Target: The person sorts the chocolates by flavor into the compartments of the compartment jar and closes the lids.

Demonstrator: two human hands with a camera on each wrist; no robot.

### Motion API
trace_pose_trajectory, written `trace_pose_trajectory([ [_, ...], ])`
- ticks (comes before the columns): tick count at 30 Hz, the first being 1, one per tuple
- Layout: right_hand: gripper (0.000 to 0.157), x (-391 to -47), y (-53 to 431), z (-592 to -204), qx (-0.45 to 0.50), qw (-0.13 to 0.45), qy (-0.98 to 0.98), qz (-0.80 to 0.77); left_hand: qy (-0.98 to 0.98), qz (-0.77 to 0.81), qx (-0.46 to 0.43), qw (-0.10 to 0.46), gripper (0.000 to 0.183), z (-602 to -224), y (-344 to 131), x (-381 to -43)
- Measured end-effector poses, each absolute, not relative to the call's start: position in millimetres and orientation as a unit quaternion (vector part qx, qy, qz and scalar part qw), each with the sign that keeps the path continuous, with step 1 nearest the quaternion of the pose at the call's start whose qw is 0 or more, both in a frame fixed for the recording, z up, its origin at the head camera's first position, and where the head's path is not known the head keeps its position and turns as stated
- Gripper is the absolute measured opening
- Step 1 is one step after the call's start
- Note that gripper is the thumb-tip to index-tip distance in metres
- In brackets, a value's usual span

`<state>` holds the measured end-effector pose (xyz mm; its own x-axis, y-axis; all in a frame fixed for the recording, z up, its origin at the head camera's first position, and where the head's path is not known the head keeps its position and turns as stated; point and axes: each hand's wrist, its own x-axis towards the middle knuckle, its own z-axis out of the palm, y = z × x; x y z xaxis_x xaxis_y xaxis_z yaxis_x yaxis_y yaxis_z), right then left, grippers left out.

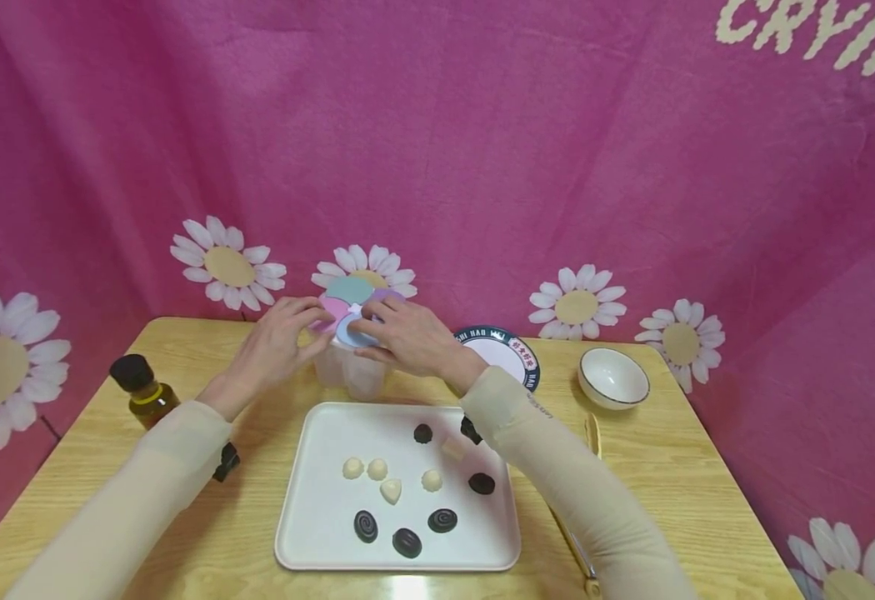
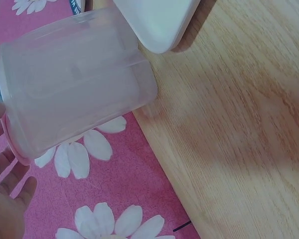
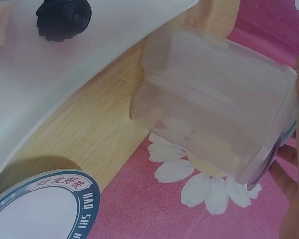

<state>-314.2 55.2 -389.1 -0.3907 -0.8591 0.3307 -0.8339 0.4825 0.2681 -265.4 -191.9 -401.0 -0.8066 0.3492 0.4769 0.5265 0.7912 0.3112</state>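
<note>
Head view, nearest items first. A white tray (image 1: 317, 517) lies on the desk (image 1: 677, 467), with dark sweets (image 1: 407, 543) mainly toward its near edge and right side and pale sweets (image 1: 391, 491) around its middle. A bottle (image 1: 150, 403) stands by the desk's left edge, partly covered by the left sleeve (image 1: 130, 492). Beyond the tray's back edge, left of centre on the desk, a frosted tub (image 1: 362, 375) stands upright; from where I stand, no contents can be made out. Its four-coloured lid (image 1: 349, 289) lies across the top. Left hand (image 1: 276, 342): fingers spread and loosely bent at the pink part, with no grasp visible around it. Right hand (image 1: 411, 337): fingers bent over the blue part; whether they pinch or only press cannot be told. Step in hand, as judged: working the lid at its rim; fitting or releasing is not determinable. Next move: to fit, press evenly on opposite sides; to release, steady the tub and lift. To the right, a plate (image 1: 497, 354) sits near the desk's back edge, a bowl (image 1: 614, 379) near the back right corner. Flowered pink cloth (image 1: 437, 125) hangs behind.
</note>
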Motion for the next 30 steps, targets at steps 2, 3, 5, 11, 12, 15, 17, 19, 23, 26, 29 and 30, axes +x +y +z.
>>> trace_pose_trajectory([
  [2,0.036,-314.2,54.3,-389.0,0.508,0.222,-0.832,-0.033,-0.926,-0.219,-0.236,0.2,0.03,-400.9,-193.0,-265.9],
  [3,0.036,-314.2,53.8,-388.8,0.508,0.223,-0.831,-0.035,-0.926,-0.218,-0.235,0.199,0.03,-401.0,-193.6,-266.4],
  [5,0.036,-314.3,53.0,-388.1,0.508,0.222,-0.831,-0.035,-0.926,-0.217,-0.236,0.2,0.029,-401.1,-194.7,-267.2],
  [11,0.033,-318.5,50.2,-385.6,0.493,0.216,-0.843,-0.002,-0.921,-0.218,-0.243,0.211,0.027,-400.9,-196.1,-269.3],
  [12,0.033,-319.3,50.0,-385.0,0.491,0.215,-0.844,0.002,-0.921,-0.219,-0.244,0.211,0.027,-401.1,-196.3,-269.6],
  [15,0.033,-320.6,51.5,-382.6,0.489,0.205,-0.848,0.013,-0.921,-0.22,-0.245,0.209,0.028,-401.6,-196.7,-270.3],
  [17,0.033,-320.7,54.6,-381.4,0.484,0.191,-0.853,0.026,-0.921,-0.22,-0.247,0.207,0.028,-401.0,-196.7,-269.9],
  [19,0.032,-320.4,59.2,-381.0,0.471,0.18,-0.862,0.05,-0.92,-0.221,-0.248,0.207,0.027,-399.6,-196.7,-268.9],
  [23,0.028,-320.4,68.5,-382.0,0.447,0.175,-0.872,0.093,-0.92,-0.243,-0.234,0.201,0.03,-396.4,-193.8,-264.4],
  [26,0.024,-321.5,71.8,-383.3,0.435,0.186,-0.873,0.119,-0.91,-0.289,-0.222,0.2,0.033,-396.0,-187.1,-261.6],
  [29,0.021,-322.4,71.9,-384.0,0.429,0.196,-0.871,0.139,-0.89,-0.34,-0.221,0.209,0.032,-397.7,-177.6,-261.1],
  [30,0.02,-322.5,71.6,-384.1,0.428,0.198,-0.87,0.144,-0.883,-0.353,-0.222,0.215,0.031,-398.4,-174.4,-261.6],
])
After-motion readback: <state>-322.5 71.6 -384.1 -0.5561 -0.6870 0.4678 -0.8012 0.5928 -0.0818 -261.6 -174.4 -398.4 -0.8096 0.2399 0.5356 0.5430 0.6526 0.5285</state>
